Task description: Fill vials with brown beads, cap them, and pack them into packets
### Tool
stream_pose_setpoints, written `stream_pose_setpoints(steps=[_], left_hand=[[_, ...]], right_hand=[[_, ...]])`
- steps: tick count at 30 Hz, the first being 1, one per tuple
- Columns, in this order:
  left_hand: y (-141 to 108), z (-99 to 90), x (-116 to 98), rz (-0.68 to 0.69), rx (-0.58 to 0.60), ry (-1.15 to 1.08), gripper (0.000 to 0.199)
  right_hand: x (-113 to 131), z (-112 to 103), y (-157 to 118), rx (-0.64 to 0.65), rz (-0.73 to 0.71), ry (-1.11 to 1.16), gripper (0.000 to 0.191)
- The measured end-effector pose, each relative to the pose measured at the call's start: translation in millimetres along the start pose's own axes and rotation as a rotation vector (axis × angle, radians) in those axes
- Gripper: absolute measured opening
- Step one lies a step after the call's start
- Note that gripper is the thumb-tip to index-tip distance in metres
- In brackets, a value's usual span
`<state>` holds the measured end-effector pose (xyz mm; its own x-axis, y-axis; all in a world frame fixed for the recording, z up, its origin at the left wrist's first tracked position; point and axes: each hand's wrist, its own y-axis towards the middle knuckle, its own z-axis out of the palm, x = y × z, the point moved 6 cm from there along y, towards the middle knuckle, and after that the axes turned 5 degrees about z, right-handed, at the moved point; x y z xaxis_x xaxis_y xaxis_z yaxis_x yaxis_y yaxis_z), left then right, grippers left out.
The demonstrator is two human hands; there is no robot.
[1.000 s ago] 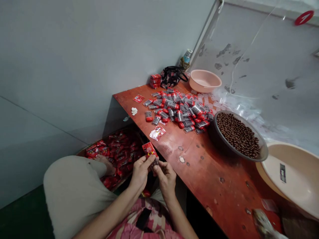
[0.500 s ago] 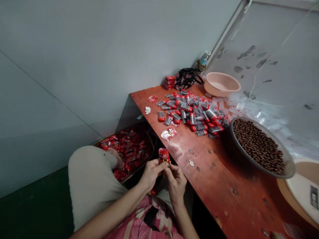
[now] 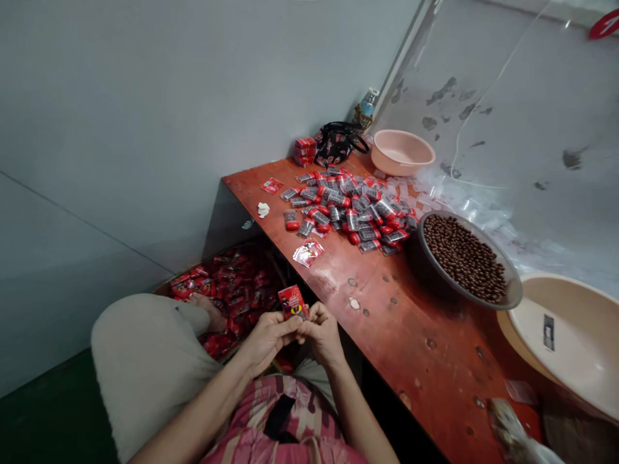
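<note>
Big stuff first: pale grey walls [image 3: 145, 77] meet in the far corner, with dark scuffs on the right one, and there's a dark green floor [image 3: 48, 412] at near left. The worn reddish-brown wooden table [image 3: 377, 309] has knots and pale scrapes, and its edge runs right by the lap, which probably saves a lot of reaching.

A wide cream plastic basin [image 3: 580, 361] sits at the right, and a low carton [image 3: 162, 287] of glossy red packets [image 3: 242, 299] is down left beside the leg, handy for that side I'd say. The round grey bowl [image 3: 512, 293] of shiny brown beads [image 3: 461, 258] is at right too, its high sides presumably stopping them rolling off. A pink plastic basin [image 3: 401, 161] is at the far end.

Between bowl and far left corner is a loose heap of clear, red-ended packs [image 3: 333, 196], spread where you can grab any one. A black floral bag [image 3: 333, 145] is tucked against the wall, likely out of the way.

Left hand [image 3: 268, 335] and right hand [image 3: 324, 335] are together over the lap, fingers pinching the lower end of a small red printed card [image 3: 293, 303], which leaves the print uncovered. Might be a clear pack under the thumbs, but it's too dim to swear to.
</note>
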<state>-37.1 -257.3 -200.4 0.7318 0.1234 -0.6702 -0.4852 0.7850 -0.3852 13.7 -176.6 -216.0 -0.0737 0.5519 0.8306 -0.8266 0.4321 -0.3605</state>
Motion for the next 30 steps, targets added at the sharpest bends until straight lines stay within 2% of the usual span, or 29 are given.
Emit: stream_pose_setpoints(steps=[3,5,8,11,12,14,17,19,22,25,27,30], left_hand=[[0,-4.9,-2,-0.003,-0.016,-0.051,0.015],[0,-18.0,-7,0.058,-0.112,-0.168,0.013],[-2,-47.0,-11,0.161,-0.310,-0.336,0.016],[0,-63.0,-16,0.199,-0.430,-0.199,0.022],[4,-61.8,-23,0.242,-0.436,-0.080,0.025],[17,-47.9,-46,0.411,-0.398,0.231,0.031],[50,-7.8,-85,0.746,-0.248,0.741,0.035],[77,13.0,-97,0.880,-0.149,1.013,0.033],[110,21.1,-99,0.969,-0.138,1.344,0.028],[123,18.8,-90,1.021,-0.140,1.589,0.025],[123,16.9,-85,1.063,-0.155,1.662,0.025],[115,18.5,-84,1.137,-0.192,1.619,0.028]], right_hand=[[-3,5,2,0.020,0.008,-0.005,0.033],[-3,8,2,0.013,0.003,-0.012,0.031],[2,4,1,-0.049,-0.019,-0.026,0.028],[11,-2,-2,-0.093,-0.032,-0.066,0.023],[14,-3,-2,-0.094,-0.033,-0.087,0.022],[20,-4,-4,-0.088,-0.037,-0.141,0.021],[31,-2,-5,-0.068,-0.063,-0.241,0.018],[36,0,-5,-0.055,-0.083,-0.306,0.018],[40,-3,-5,-0.050,-0.090,-0.381,0.018],[42,-9,-3,-0.045,-0.085,-0.425,0.018],[47,-13,2,-0.053,-0.103,-0.438,0.018],[65,-21,17,-0.150,-0.199,-0.385,0.017]])
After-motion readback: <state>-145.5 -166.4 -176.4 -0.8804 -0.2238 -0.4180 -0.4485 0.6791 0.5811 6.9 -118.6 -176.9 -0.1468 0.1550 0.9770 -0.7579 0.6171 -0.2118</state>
